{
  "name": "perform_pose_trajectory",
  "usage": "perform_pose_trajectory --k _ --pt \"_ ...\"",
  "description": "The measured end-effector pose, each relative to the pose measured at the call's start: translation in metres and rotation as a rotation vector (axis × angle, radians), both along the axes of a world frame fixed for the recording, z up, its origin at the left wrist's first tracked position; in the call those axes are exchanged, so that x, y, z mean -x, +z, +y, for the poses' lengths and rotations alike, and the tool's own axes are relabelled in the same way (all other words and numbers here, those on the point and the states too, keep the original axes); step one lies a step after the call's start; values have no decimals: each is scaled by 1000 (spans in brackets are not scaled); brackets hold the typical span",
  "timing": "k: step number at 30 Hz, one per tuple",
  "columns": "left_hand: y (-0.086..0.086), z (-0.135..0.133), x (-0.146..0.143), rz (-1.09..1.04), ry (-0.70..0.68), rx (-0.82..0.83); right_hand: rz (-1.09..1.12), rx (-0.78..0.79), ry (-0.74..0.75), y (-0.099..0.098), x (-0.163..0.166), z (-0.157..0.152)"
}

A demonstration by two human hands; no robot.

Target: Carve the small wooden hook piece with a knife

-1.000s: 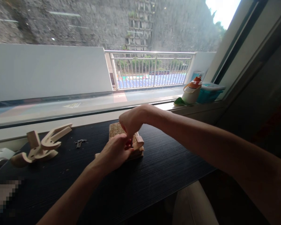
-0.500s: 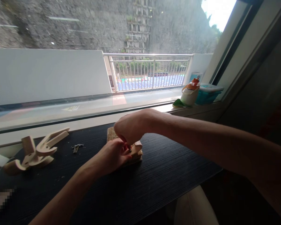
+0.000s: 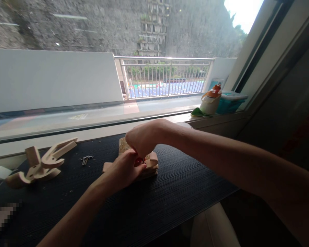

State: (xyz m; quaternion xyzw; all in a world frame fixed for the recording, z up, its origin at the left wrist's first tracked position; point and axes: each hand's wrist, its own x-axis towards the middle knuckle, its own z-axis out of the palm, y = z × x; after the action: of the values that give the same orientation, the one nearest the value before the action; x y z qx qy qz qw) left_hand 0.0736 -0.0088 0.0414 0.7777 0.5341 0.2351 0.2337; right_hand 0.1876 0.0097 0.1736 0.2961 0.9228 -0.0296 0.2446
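My right hand (image 3: 145, 139), bent down at the wrist, is closed in a fist over a pale curved wooden piece (image 3: 153, 158). What it grips is hidden. Below it my left hand (image 3: 126, 166) is closed, thumb and fingers pinched close to the right hand. A bit of red and a small dark tip show between the hands, too little to name. The wooden piece lies on a rough, speckled tan block (image 3: 122, 144), and its other end sticks out left of my left hand.
On the dark table (image 3: 175, 192) at left lie several curved wooden pieces (image 3: 51, 157) and a small pile of screws (image 3: 86, 160). A bottle with an orange lid (image 3: 211, 99) and a teal box (image 3: 230, 103) stand on the windowsill. Another person's blurred part shows lower left.
The view has shifted slightly. My left hand has moved a little, and the wooden piece's left end now shows beside it. My right hand stays over the wooden piece.
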Motion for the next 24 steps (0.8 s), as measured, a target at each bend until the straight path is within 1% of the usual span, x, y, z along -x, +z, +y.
perform_pose_trajectory --k 3,9,11,13,16,17,18,21,24 --pt "-2 -1 -3 76 -21 -43 18 9 -46 -2 -3 2" --pt "0 0 -6 173 20 -55 77 169 -199 -7 -8 14" --pt "0 0 -6 199 20 -55 58 188 -212 -5 -7 14" --pt "0 0 -6 229 8 -63 22 123 -178 -1 -5 10" --pt "0 -1 -6 243 -22 -88 -4 -73 -100 7 -1 1" --pt "0 -1 -6 238 -24 -95 -1 -116 -75 9 0 -1" --pt "0 -2 -6 231 -21 -98 3 -135 -49 10 1 -3" --pt "0 -2 -6 189 -19 -80 7 -116 22 10 2 0" --pt "1 -3 -4 109 -64 -16 24 -105 53 6 2 5"
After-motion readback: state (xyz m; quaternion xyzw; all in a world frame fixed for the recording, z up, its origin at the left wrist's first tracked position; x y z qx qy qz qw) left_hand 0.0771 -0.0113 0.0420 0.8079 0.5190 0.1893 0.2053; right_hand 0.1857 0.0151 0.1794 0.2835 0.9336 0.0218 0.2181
